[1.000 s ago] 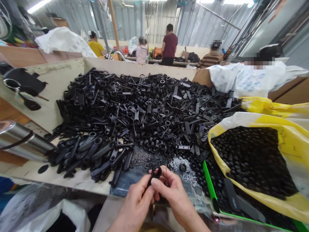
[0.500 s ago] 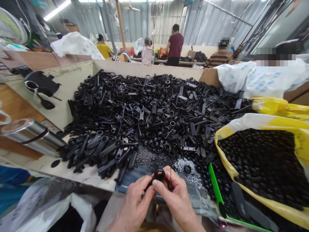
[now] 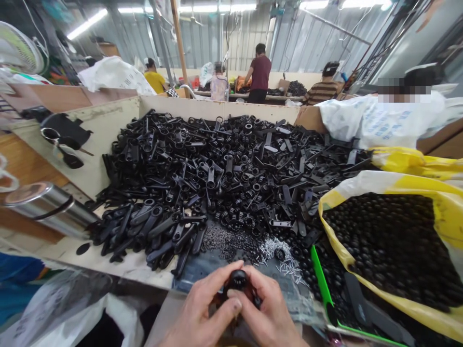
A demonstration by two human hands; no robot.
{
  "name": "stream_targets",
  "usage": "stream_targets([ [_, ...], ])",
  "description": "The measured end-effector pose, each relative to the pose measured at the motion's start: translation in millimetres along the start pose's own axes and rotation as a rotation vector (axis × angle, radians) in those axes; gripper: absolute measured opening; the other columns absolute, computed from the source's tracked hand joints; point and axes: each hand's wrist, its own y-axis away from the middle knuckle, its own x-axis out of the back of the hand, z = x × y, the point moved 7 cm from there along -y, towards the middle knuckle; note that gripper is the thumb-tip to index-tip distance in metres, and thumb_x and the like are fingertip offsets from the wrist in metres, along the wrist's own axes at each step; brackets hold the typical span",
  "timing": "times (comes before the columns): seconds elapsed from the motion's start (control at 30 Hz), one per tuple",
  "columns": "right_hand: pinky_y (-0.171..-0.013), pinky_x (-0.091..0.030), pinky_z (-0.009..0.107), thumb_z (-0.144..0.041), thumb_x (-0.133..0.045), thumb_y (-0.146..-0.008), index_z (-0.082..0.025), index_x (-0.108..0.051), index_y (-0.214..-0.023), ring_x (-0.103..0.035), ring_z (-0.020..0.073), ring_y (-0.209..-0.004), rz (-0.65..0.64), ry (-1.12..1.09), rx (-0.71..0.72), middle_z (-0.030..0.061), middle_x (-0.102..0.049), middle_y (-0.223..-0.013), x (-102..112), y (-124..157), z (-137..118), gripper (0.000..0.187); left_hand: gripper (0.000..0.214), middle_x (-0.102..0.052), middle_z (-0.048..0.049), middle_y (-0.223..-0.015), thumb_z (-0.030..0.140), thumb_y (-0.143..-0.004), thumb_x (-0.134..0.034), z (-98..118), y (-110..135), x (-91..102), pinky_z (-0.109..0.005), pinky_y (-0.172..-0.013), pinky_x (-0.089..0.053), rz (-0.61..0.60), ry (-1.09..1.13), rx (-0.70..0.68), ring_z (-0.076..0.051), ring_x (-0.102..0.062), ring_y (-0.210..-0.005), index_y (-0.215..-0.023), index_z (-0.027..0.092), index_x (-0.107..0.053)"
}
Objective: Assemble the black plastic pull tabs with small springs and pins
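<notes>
Both hands meet at the bottom middle over a small black plastic part (image 3: 238,279) with a round cap-like head. My left hand (image 3: 200,311) pinches it from the left, thumb pressed on its underside. My right hand (image 3: 267,313) wraps round it from the right, fingers curled. Just beyond the hands lie a patch of small dark screws (image 3: 226,241) and a scatter of silver pins (image 3: 280,255). A big heap of black plastic handles and rings (image 3: 217,178) fills the bench tray behind them.
A yellow bag of small black round pieces (image 3: 390,241) sits right, above a green bin edge (image 3: 321,284). A steel flask (image 3: 47,209) lies left. The tray's pale wall (image 3: 97,125) rises at back left. Several people work at benches behind; a white sack (image 3: 376,123) rests back right.
The hands have dropped lower and closer to me. The part, earlier held up showing an open ring, is now turned with a round cap on top and gripped more tightly.
</notes>
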Motion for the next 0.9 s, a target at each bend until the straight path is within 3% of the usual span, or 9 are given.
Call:
stream_targets([
  [0.2, -0.057, -0.041, 0.022, -0.026, -0.059, -0.093, -0.021, -0.061, -0.084, -0.051, 0.0133, -0.061, -0.006, 0.038, 0.047, -0.0039, -0.055, -0.069, -3.2, 10.6, 1.6, 0.011, 0.039, -0.082, -0.007, -0.12, 0.042, -0.085, -0.078, 3.0, -3.1, -7.5, -0.039, -0.099, -0.055, -0.103, 0.072, -0.032, -0.03, -0.075, -0.101, -0.122, 0.032, -0.08],
  [0.43, -0.055, -0.038, 0.023, -0.027, -0.058, -0.096, -0.02, -0.061, -0.083, -0.049, 0.0128, -0.059, 0.074, 0.005, 0.026, -0.0043, -0.052, -0.068, -7.7, 23.1, 10.8, 0.015, 0.037, -0.081, -0.0088, -0.123, 0.037, -0.091, -0.074, 1.1, 0.6, -9.2, -0.04, -0.105, -0.052, -0.175, -0.018, -0.04, -0.03, -0.075, -0.104, -0.127, 0.031, -0.078],
  [0.57, -0.057, -0.038, 0.023, -0.038, -0.064, -0.096, -0.019, -0.067, -0.085, -0.047, 0.0137, -0.063, 0.045, -0.154, -0.124, -0.003, -0.054, -0.069, -9.7, 21.2, 24.8, 0.021, 0.041, -0.077, -0.0082, -0.132, 0.039, -0.094, -0.07, -9.0, -1.1, -13.6, -0.037, -0.104, -0.054, -0.204, 0.056, -0.039, -0.029, -0.073, -0.114, -0.134, 0.029, -0.073],
  [0.67, -0.064, -0.045, 0.025, -0.051, -0.072, -0.092, -0.018, -0.071, -0.091, -0.05, 0.015, -0.068, -0.032, -0.376, -0.274, -0.0004, -0.06, -0.075, -17.1, 14.3, 35.9, 0.033, 0.059, -0.073, -0.0058, -0.138, 0.035, -0.091, -0.071, -17.2, -1.1, -15.6, -0.034, -0.101, -0.057, -0.242, -0.004, -0.125, -0.027, -0.073, -0.117, -0.149, 0.031, -0.059],
  [0.73, -0.067, -0.047, 0.026, -0.055, -0.075, -0.088, -0.017, -0.072, -0.093, -0.052, 0.0156, -0.07, -0.047, -0.472, -0.318, 0.0007, -0.062, -0.078, -22.8, 4.7, 37.4, 0.038, 0.067, -0.07, -0.0055, -0.144, 0.031, -0.09, -0.071, -22.3, -2.7, -8.5, -0.035, -0.104, -0.056, -0.196, -0.136, -0.166, -0.027, -0.07, -0.123, -0.154, 0.03, -0.053],
  [0.8, -0.066, -0.046, 0.026, -0.055, -0.076, -0.087, -0.017, -0.074, -0.095, -0.052, 0.0158, -0.07, -0.081, -0.456, -0.303, 0.0009, -0.064, -0.078, -29.9, -11.0, 31.1, 0.038, 0.061, -0.067, -0.0059, -0.148, 0.029, -0.095, -0.065, -22.0, -6.7, 6.9, -0.033, -0.108, -0.053, -0.116, -0.31, -0.2, -0.025, -0.067, -0.129, -0.154, 0.028, -0.051],
  [0.9, -0.059, -0.043, 0.025, -0.046, -0.074, -0.089, -0.019, -0.075, -0.116, -0.049, 0.0143, -0.064, -0.127, -0.223, -0.181, 0.0005, -0.069, -0.083, -34.4, -46.7, 10.1, 0.038, 0.051, -0.068, -0.0095, -0.146, 0.028, -0.103, -0.051, 3.1, -15.3, 50.9, -0.03, -0.106, -0.053, 0.132, -0.571, -0.373, -0.023, -0.067, -0.129, -0.154, 0.021, -0.05],
])
